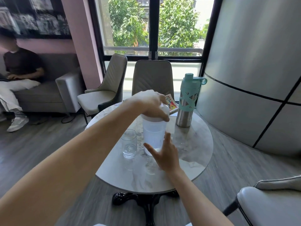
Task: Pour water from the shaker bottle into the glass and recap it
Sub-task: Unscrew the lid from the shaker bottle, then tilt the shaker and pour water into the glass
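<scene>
A translucent white shaker bottle [153, 136] stands upright on the round marble table [192, 154]. My left hand [151, 103] covers its white cap from above, fingers wrapped around the lid. My right hand [164, 154] is just in front of the bottle's lower body with fingers spread; whether the fingertips touch the bottle is not visible. A clear drinking glass [129, 144] stands upright right beside the bottle on its left. I cannot tell whether the glass holds water.
A steel bottle with a teal lid and sleeve [187, 101] stands at the table's back right, a colourful card packet [171, 105] behind the shaker. Two beige chairs [151, 77] stand beyond the table, another chair [268, 204] at near right. A person sits on the sofa [21, 69] far left.
</scene>
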